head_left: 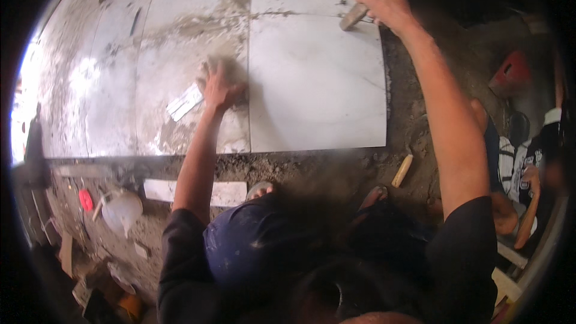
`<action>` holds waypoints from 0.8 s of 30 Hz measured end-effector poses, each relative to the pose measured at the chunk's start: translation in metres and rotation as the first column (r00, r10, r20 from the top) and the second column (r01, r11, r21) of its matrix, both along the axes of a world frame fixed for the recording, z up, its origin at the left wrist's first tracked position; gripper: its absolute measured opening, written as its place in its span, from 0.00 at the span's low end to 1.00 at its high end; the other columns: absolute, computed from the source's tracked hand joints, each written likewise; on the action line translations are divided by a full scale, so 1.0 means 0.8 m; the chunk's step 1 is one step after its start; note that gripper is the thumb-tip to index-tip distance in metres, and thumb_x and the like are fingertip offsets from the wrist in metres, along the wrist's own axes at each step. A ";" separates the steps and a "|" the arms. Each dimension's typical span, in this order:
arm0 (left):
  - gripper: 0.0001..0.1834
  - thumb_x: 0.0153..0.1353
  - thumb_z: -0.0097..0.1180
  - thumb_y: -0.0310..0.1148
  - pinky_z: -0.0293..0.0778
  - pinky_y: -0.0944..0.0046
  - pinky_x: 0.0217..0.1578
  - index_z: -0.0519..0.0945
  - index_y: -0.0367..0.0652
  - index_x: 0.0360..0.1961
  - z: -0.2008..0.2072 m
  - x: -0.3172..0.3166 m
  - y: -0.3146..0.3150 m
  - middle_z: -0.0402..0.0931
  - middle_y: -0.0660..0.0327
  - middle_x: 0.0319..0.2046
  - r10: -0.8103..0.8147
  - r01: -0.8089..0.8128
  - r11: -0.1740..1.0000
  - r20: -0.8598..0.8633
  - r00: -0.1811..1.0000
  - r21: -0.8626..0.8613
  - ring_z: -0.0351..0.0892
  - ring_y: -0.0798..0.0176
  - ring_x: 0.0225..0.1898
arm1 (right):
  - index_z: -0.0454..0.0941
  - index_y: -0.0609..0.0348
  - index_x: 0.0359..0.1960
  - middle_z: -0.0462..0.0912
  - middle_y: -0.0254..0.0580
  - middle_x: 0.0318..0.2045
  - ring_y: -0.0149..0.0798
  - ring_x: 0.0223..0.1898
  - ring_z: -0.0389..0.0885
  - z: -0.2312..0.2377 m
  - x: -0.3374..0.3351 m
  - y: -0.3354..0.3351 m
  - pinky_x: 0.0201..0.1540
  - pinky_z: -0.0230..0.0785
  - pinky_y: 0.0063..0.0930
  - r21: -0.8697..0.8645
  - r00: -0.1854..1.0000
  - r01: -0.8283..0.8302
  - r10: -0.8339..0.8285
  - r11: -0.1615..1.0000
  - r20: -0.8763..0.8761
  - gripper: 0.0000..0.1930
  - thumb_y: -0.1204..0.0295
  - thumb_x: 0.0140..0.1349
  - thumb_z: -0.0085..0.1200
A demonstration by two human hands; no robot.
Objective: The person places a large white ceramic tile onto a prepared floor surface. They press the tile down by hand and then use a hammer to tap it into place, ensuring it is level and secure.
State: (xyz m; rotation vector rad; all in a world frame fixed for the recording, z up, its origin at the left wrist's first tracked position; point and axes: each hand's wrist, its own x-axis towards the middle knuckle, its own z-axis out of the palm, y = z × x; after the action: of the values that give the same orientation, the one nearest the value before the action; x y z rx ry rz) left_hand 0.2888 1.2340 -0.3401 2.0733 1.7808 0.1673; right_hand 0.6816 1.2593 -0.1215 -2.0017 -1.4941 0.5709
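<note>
My left hand (220, 87) presses flat, blurred with motion, on a mortar-smeared floor tile (180, 108), right at the joint beside a cleaner white tile (315, 84). A small white rectangular piece (185, 102) lies just left of that hand. My right hand (385, 1) reaches far forward and grips the wooden handle of a tool (354, 17) at the far edge of the clean tile; the tool's head is partly cut off at the top.
Bare mortar bed (312, 168) runs along the tiles' near edge and right side. A wooden stick (402, 170) lies on it. A white tile strip (225, 193), a white bucket (123, 211) and a red item (86, 199) sit lower left. Another person (528, 168) crouches at right.
</note>
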 end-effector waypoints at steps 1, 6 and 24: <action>0.61 0.48 0.68 0.61 0.32 0.27 0.72 0.52 0.46 0.78 0.007 -0.007 0.008 0.35 0.44 0.79 0.018 -0.018 1.000 -0.015 1.000 -0.023 0.34 0.37 0.80 | 0.79 0.64 0.45 0.84 0.39 0.30 0.31 0.23 0.81 0.010 -0.022 -0.007 0.24 0.75 0.28 0.000 1.000 -0.019 0.019 1.000 -0.013 0.22 0.61 0.55 0.64; 0.71 0.42 0.71 0.68 0.29 0.27 0.72 0.49 0.42 0.78 0.038 0.040 0.015 0.33 0.41 0.79 0.067 -0.075 0.993 -0.091 0.994 -0.088 0.29 0.37 0.80 | 0.73 0.74 0.48 0.78 0.40 0.25 0.32 0.22 0.77 0.052 -0.092 -0.031 0.22 0.73 0.28 -0.055 0.990 -0.061 0.054 0.997 -0.129 0.21 0.71 0.55 0.56; 0.77 0.37 0.74 0.67 0.19 0.42 0.76 0.41 0.46 0.80 0.020 0.028 0.028 0.26 0.41 0.79 0.211 -0.214 0.969 -0.034 0.977 -0.120 0.21 0.42 0.80 | 0.75 0.70 0.41 0.78 0.39 0.25 0.30 0.21 0.75 0.049 -0.185 -0.032 0.20 0.69 0.27 0.073 0.938 -0.222 0.233 0.972 -0.255 0.18 0.68 0.54 0.58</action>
State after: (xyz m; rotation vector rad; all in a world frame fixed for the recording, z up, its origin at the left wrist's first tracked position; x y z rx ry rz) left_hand 0.3111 1.2562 -0.3244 1.8038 1.9729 0.0929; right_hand 0.5339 1.2333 -0.0826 -1.6551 -1.5660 0.8565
